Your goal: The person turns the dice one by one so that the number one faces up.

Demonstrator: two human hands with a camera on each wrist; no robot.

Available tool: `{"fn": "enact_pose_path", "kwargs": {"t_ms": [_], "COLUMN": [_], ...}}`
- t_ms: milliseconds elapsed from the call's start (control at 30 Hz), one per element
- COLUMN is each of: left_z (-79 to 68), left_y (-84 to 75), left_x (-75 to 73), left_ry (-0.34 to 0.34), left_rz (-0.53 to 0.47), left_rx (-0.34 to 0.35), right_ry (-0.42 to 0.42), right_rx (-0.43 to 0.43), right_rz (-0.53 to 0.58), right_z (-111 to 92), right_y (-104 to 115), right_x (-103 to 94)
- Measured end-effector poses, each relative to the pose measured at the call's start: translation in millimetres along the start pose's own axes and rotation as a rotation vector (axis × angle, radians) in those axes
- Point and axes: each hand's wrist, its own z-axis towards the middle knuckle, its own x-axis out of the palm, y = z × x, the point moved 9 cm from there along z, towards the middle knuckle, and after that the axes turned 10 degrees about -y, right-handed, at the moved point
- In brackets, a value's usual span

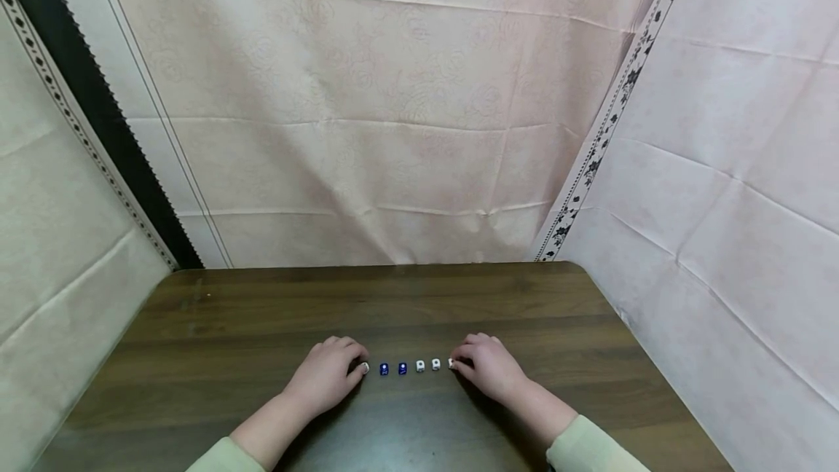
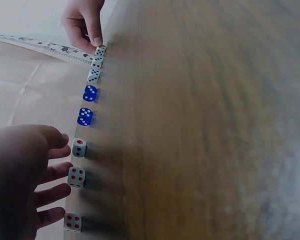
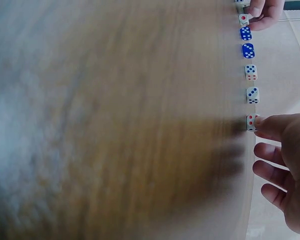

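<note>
Small dice stand in a line across the wooden table. My left hand point(image 1: 328, 376) is at the line's left end, fingers loosely spread. Its thumb and forefinger are beside a white die with a red dot point(image 2: 79, 147), with a small gap in the left wrist view. Two more white dice point(image 2: 77, 176) lie by its other fingers. At the right end, my right hand point(image 1: 490, 368) pinches a white die point(image 3: 252, 122) between thumb and forefinger, its other fingers loosely bent. Between the hands are two blue dice point(image 1: 393, 368) and two white dice point(image 1: 428, 365).
The brown wooden table point(image 1: 367, 304) has rounded far corners. Pale patterned cloth point(image 1: 367, 108) hangs behind it, and more white cloth point(image 1: 734, 166) stands along the right side. A black strip point(image 1: 111, 108) runs down at the left.
</note>
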Motion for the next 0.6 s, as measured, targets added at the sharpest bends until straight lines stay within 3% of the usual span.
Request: {"fn": "enact_pose_path", "kwargs": {"t_ms": [600], "left_z": [0.8], "left_y": [-2.3], "left_x": [3.1], "left_ry": [0.006], "left_rz": [0.009], "left_rx": [0.011], "right_ry": [0.001], "right_rx": [0.002], "right_rz": [0.015], "right_z": [-0.1], "right_y": [0.2], "right_x": [-1.6]}}
